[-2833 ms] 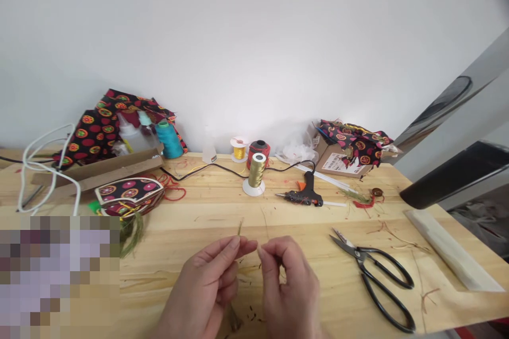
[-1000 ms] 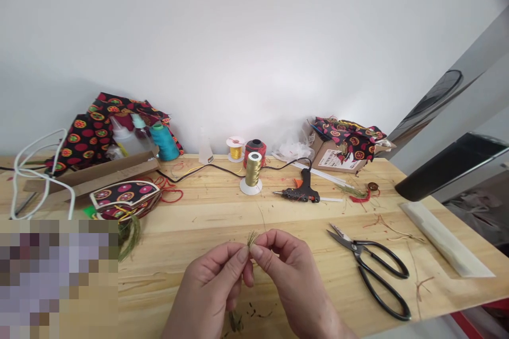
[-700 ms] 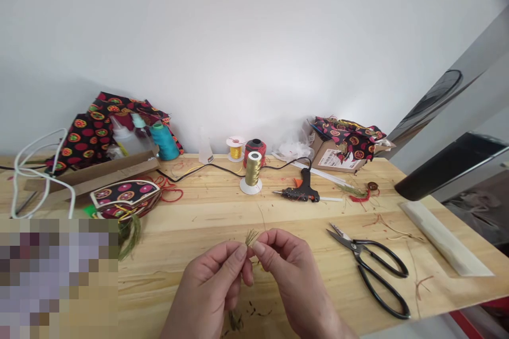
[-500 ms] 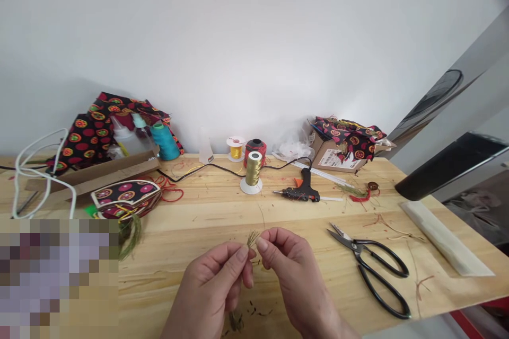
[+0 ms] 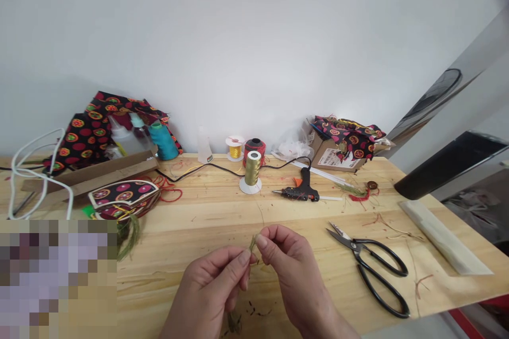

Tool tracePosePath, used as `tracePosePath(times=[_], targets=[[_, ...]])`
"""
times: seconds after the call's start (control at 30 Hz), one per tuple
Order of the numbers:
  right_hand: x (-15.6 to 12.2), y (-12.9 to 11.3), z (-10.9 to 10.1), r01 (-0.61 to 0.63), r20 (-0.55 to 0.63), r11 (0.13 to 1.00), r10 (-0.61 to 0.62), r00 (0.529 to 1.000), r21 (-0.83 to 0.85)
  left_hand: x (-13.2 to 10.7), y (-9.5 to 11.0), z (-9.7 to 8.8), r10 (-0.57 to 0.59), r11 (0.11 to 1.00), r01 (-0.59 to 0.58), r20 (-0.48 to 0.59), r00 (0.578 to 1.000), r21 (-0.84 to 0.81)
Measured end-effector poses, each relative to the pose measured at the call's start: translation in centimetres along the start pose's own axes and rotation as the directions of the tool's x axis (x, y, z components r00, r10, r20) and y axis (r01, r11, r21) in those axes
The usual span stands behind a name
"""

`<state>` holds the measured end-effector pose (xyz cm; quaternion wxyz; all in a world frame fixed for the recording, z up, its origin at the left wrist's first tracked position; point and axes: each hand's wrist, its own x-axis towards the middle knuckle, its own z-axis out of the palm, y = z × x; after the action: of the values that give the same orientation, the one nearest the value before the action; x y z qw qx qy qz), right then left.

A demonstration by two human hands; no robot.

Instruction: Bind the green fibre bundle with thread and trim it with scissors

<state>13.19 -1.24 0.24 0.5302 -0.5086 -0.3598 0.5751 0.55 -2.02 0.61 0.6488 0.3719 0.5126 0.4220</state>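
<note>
Your view is bright and evenly lit, shadows soft; the wall dims toward 9 o'clock, edges bow, a pixelated patch covers 8 o'clock.

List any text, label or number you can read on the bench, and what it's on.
None legible.
White label on cardboard box: print too small to read.
Small clear bottle: dark mark, blurred.
Thread tuft pinched by left hand and right hand: no text.

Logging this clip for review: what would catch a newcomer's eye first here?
Low in the middle, the left hand and right hand pinch a small olive thread tuft above the wooden table. Black scissors lie to their right; a gold thread spool stands farther back.
</note>
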Motion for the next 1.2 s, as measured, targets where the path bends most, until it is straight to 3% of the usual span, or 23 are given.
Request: tracePosePath(times=[0.2, 0.5, 0.63, 0.77, 0.87, 1.0, 1.2], targets=[[0.4, 0.3, -1.0, 0.000, -0.105, 0.999, -0.004, 0.995, -0.042, 0.1, 0.0, -0.2, -0.005, 1.000, 0.005, -0.015, 1.000, -0.008], [-0.1, -0.5, -0.8, -0.153, 0.165, 0.975, 0.125, 0.978, 0.163, 0.1, -0.4, -0.2, 0.028, 0.997, -0.029, 0.015, 0.999, 0.077], [-0.1, -0.4, -0.6, -0.171, 0.211, 0.963, 0.127, 0.969, 0.210, 0.1, -0.7, -0.4, 0.032, 0.985, -0.040, 0.049, 0.998, 0.167], [0.0, -0.4, -0.7, -0.149, 0.183, 0.964, 0.109, 0.977, 0.220, 0.2, -0.8, -0.5, 0.020, 0.980, -0.031, 0.058, 0.998, 0.197], [0.0, -0.5, -0.7, -0.125, 0.149, 0.970, 0.095, 0.984, 0.207, 0.2, -0.5, -0.3, 0.003, 0.996, -0.011, 0.096, 0.995, 0.085], [0.1, -0.7, -0.9, -0.093, 0.161, 0.980, 0.064, 0.985, 0.179, 0.1, 0.1, 0.1, -0.092, 0.985, 0.112, 0.149, 0.985, -0.132], [0.3, -1.1, -1.0, -0.029, 0.151, 0.995, 0.014, 0.988, 0.096, 0.2, 0.4, 0.3, -0.162, 0.970, 0.191, 0.186, 0.969, -0.150]])
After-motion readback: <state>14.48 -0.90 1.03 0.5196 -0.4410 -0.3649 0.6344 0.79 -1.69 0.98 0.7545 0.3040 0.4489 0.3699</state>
